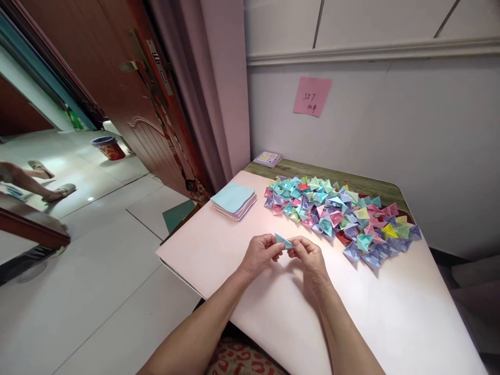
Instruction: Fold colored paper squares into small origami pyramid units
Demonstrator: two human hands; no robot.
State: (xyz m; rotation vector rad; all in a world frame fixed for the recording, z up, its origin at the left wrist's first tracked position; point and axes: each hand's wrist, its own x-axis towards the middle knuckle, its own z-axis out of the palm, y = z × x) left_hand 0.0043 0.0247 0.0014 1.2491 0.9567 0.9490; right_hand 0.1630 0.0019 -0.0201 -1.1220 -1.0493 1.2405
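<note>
Between both hands' fingertips [282, 247], folded paper [283, 240]

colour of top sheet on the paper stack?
Light blue top sheet, clearest in the head view.

A pile of folded paper shapes [336, 219] and a stack of paper squares [233, 200] lie on the table [390, 323]. A pink note [312, 96] sticks to the wall, and a red bucket [109, 147] stands beyond the open door [117, 99].

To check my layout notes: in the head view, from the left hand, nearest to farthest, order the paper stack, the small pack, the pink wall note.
1. Paper stack, ahead-left of the left hand.
2. Small pack, at the far edge of the table.
3. Pink note, up on the wall.
</note>
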